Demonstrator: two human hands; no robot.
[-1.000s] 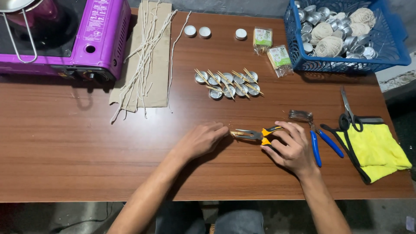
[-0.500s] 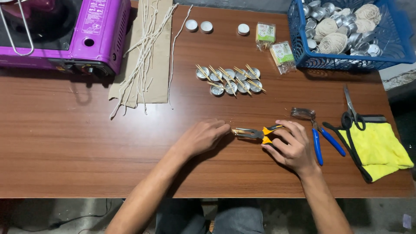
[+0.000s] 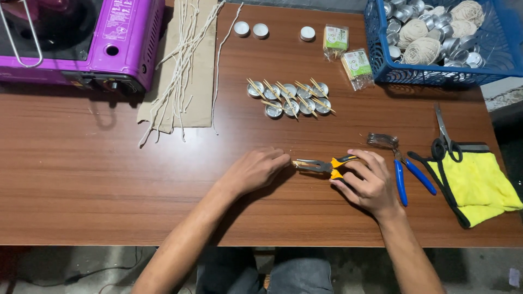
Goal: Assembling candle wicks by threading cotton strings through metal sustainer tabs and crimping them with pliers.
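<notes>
Right hand (image 3: 370, 182) grasping orange-handled pliers (image 3: 324, 165); left hand (image 3: 256, 170), at 9 o'clock, pinches something unseen at their tip. Risk: nipped fingertips.

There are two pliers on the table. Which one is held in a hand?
The pliers with yellow-orange handles, gripped by the right hand. The blue-handled pliers lie untouched on the table beside that hand.

On the tabletop (image 3: 109, 179) we find: stove (image 3: 81, 41) at far left corner; cords (image 3: 182, 60) on cardboard (image 3: 204, 81) beside it; tin cups (image 3: 289, 98) mid-table; basket (image 3: 441, 76) at far right corner; scissors (image 3: 444, 139) and cloth (image 3: 479, 185) at right edge; pliers (image 3: 321, 165) between our hands, nearer the front edge.
</notes>
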